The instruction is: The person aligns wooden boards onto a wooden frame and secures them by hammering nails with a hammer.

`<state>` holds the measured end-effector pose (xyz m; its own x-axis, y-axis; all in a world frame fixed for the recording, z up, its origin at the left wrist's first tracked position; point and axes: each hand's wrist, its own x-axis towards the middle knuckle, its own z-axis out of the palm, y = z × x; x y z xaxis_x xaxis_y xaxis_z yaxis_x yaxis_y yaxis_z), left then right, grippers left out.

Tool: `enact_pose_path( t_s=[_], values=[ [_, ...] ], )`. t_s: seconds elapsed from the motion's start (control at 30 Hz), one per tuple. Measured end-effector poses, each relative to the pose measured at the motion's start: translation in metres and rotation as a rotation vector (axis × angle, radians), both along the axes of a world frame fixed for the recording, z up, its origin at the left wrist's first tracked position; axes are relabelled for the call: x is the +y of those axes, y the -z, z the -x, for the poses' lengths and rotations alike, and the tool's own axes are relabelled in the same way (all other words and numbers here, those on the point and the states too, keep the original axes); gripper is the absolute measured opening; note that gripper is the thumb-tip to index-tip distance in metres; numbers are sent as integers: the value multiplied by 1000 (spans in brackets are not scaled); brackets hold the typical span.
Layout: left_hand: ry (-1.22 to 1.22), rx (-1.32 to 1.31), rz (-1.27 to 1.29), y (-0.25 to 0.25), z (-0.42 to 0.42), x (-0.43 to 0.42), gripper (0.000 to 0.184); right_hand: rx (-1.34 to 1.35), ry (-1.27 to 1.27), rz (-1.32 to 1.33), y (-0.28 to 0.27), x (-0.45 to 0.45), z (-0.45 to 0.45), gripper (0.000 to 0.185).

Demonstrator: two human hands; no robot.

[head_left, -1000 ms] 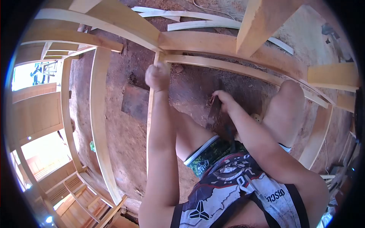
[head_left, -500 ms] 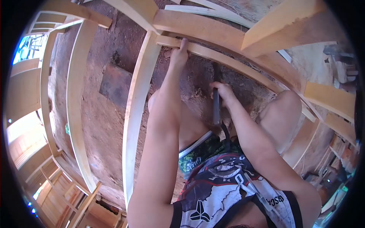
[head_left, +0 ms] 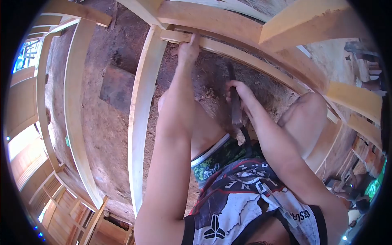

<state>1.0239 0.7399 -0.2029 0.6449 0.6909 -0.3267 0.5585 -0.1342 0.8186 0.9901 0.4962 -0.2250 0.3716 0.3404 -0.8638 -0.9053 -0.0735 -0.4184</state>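
Slat (head_left: 245,57): pale wood, ahead of me, its long axis slanting from far left to nearer right, almost parallel to the thick beam (head_left: 216,16) just beyond it; my right knee (head_left: 312,104) hides part near the right end.
Left hand (head_left: 189,52): pinching the slat close to its left end; one digit lies across the wood, the others curl against its near edge, their tips hidden.
Right hand (head_left: 241,94): wrapped round a dark tool (head_left: 236,107), fingers pressed in on it; I cannot tell exactly what kind it is.
Tool's line: long axis running roughly away from me, far end pointing at the slat's near edge, apart from it.
Nearer grip: my left, touching the slat; from my right, the slat lies ahead, its pinched end ahead and to the left.
Post (head_left: 143,102): pale, just left of my left hand, its far end beside the slat's left end.
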Motion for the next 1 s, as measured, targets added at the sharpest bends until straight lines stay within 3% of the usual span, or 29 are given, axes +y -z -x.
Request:
enact_pose_path(
  t_s=[0.07, 0.17, 0.23, 0.33, 0.5, 0.57, 0.67, 0.8, 0.93, 1.0],
  values=[
    [75, 92, 18, -3, 3, 0, 86, 43, 20, -24, -8, 3, 5, 13],
    [25, 4, 104, 1, 3, 3, 87, -147, 4, -12, -5, 4, 14, 12],
    [-3, -83, 108, 4, 3, 1, 73, -19, -38, 3, -6, 0, 11, 12],
    [-58, -79, 148, -2, 3, -3, 74, 67, -35, 15, -16, 9, -3, 12],
    [-42, -69, 140, 0, 2, 1, 79, -120, 15, -34, 3, 9, 4, 15],
    [-29, -100, 128, 14, 0, 3, 81, 2, -120, 153, -7, 10, -4, 17],
    [-54, -67, 159, 29, -5, 8, 81, -70, -100, 89, -35, 12, -4, 15],
    [-5, -64, 189, 24, -4, 11, 78, -167, -200, 128, -20, 5, 6, 15],
    [47, -249, 151, 34, -2, 12, 75, -9, -18, 67, -18, 7, 9, 15],
    [121, -268, 87, 18, 3, 6, 74, -240, -134, 82, -7, 2, 17, 16]
  ],
)
